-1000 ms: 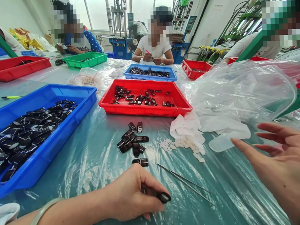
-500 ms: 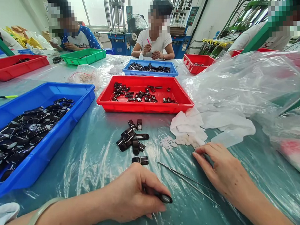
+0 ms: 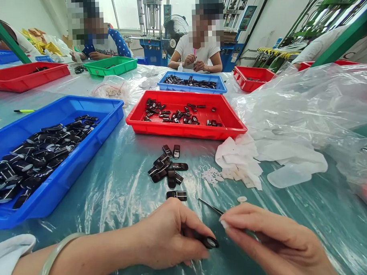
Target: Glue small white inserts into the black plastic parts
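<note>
My left hand is closed round a small black oval part held near the table's front edge. My right hand is right beside it, fingers pinched together; a tiny white piece seems to sit at the fingertips, close to the black part. Metal tweezers lie on the table, partly hidden under my right hand. A heap of black parts lies in front of my hands, and small white pieces are scattered to its right, one loose white disc nearer to me.
A blue tray of black parts stands at left. A red tray with black parts stands ahead, another blue tray behind it. Crumpled clear plastic bags and white cloth fill the right. Other people sit at the far side.
My right hand came down from the open air at right to the white pieces, then moved in beside my left hand with fingers pinched. My left hand stayed put.
</note>
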`<state>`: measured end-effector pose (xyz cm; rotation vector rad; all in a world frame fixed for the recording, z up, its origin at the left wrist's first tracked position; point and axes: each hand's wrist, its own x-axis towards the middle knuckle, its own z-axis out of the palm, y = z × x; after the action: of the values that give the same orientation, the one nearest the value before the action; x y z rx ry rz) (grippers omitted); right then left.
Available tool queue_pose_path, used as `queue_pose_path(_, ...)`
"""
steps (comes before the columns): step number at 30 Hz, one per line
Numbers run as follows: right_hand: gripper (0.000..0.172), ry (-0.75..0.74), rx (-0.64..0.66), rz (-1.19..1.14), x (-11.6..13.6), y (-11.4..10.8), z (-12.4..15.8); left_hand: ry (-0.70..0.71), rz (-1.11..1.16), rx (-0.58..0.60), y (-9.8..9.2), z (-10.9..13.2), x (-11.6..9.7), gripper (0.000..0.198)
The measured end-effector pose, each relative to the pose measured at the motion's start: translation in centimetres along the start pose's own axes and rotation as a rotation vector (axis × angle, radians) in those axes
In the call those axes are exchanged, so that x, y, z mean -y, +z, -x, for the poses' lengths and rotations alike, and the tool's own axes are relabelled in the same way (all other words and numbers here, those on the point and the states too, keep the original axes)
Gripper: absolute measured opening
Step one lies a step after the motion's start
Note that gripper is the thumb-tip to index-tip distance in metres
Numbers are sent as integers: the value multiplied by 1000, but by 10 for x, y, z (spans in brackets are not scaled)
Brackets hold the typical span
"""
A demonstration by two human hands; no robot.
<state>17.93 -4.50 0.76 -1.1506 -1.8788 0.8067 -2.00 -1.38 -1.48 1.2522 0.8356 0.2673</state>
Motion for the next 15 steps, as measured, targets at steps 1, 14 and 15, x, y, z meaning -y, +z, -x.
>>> queue_pose_path(1, 23, 25, 36, -78, 1, 2, -1, 0, 8, 0, 0, 0, 0, 29)
queue_pose_path(14, 35, 79, 74, -230, 0, 6, 5, 3, 16, -4, 1, 0, -3, 27)
queue_pose_path(15, 38, 33, 78, -200, 1, 7, 5, 4, 14, -2, 1, 1, -4, 26)
